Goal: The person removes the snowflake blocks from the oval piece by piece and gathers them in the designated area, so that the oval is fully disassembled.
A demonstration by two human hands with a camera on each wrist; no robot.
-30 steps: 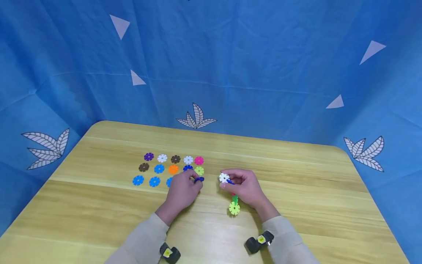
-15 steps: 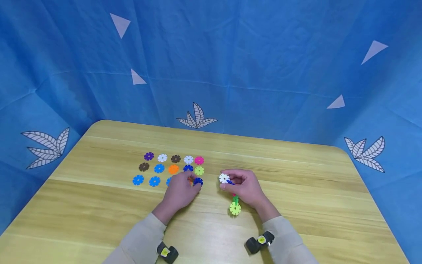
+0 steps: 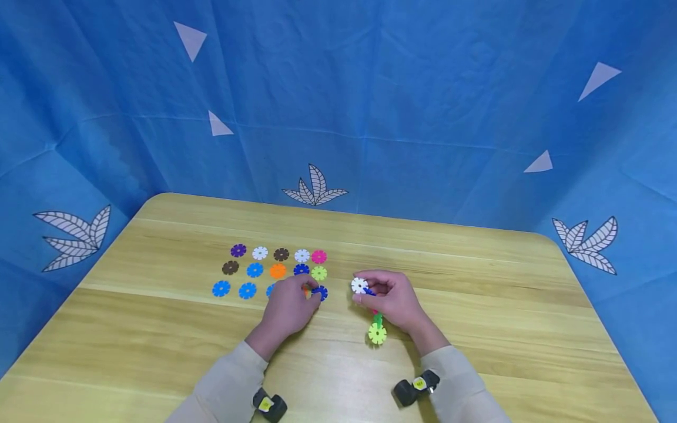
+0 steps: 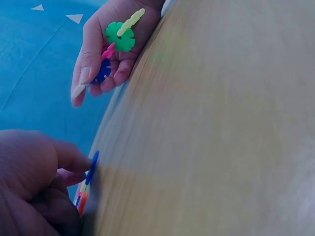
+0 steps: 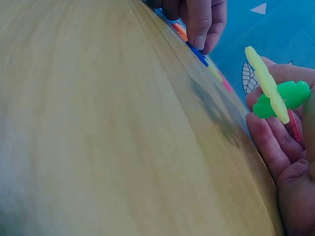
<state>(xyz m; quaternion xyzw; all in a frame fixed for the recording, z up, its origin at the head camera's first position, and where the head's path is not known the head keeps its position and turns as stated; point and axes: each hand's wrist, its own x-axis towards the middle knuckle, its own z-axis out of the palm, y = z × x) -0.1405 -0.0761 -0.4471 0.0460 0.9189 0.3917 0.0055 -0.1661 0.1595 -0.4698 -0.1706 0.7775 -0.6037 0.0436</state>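
Observation:
My left hand point(image 3: 290, 302) is low over the table with thumb and fingertips at the left edge of a dark blue snowflake disc point(image 3: 321, 292), pinching it. In the left wrist view that disc point(image 4: 92, 167) shows nearly edge-on, close over the wood. My right hand point(image 3: 390, 295) grips a chain of interlocking snowflake discs between thumb and fingers. A white disc point(image 3: 359, 285) is at its top, then dark blue and pink ones partly hidden by the fingers. A green disc point(image 4: 120, 37) and a yellow disc point(image 3: 377, 333) hang below the palm.
Notched discs lie in rows on the wooden table point(image 3: 476, 282), left of centre, among them an orange disc point(image 3: 277, 271), a pink disc point(image 3: 319, 257) and a lime disc point(image 3: 319, 273). My left hand covers part of the front row. A blue curtain point(image 3: 338, 88) stands behind the table.
The dark blue disc at my left fingertips has turned from edge-on to face up and sits slightly lower. My left hand has shifted slightly left; the right hand stays in place with its chain.

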